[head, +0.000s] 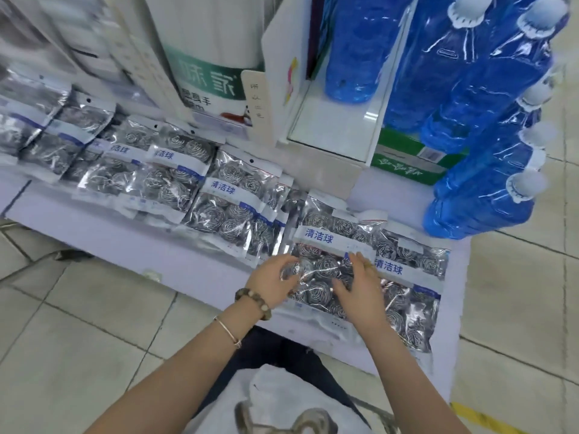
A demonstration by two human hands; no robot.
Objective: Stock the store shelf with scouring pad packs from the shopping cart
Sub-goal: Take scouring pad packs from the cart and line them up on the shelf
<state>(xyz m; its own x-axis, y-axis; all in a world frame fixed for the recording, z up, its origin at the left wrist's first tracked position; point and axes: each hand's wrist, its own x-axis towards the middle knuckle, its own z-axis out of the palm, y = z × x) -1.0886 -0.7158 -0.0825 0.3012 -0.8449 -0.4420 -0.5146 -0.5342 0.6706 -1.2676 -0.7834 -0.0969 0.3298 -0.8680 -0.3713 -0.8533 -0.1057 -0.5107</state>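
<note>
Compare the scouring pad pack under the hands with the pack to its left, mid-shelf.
The left hand grips the near pack by its edge and the right hand rests on it; the middle pack is untouched. The near pack lies closer to the shelf front; the middle pack lies farther back. Both are clear bags of steel scourers with blue-lettered labels.

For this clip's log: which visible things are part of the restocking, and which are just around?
Job: left hand, right hand, scouring pad pack under them, rows of packs already laid, lavender shelf.
Lying about: blue bottles, green carton, white roll package.
</note>
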